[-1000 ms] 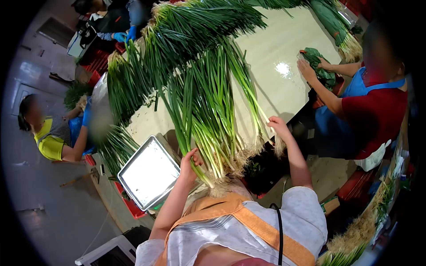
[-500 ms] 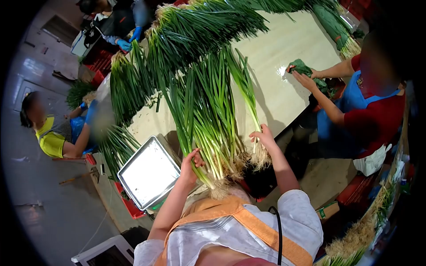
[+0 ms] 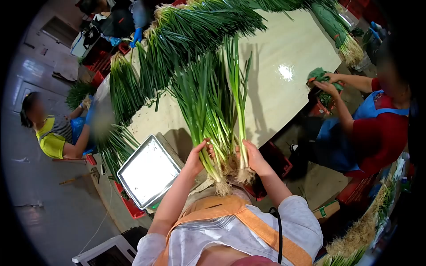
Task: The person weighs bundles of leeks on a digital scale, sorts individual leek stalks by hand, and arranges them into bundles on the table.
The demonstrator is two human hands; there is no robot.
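My left hand (image 3: 198, 157) is closed around the lower stalks of a bunch of green onions (image 3: 194, 113), roots hanging toward my apron. My right hand (image 3: 252, 157) grips a thinner bunch of green onions (image 3: 240, 113) just above its roots. More green onions (image 3: 218, 133) lie between and behind the two bunches on the pale table (image 3: 275, 44), partly hidden by the left one. The fingers of both hands are partly covered by the stalks.
A shiny metal tray (image 3: 148, 173) stands to my left. Long piles of green onions (image 3: 199, 29) line the table's far side. On the right, a person in a blue apron (image 3: 339, 137) handles a green bundle (image 3: 318, 75). Two other people work at the left and far left.
My right hand has swung left with its green onions, closer to my left hand. My left hand has shifted slightly right and up. The person on the right has moved the green bundle rightward.
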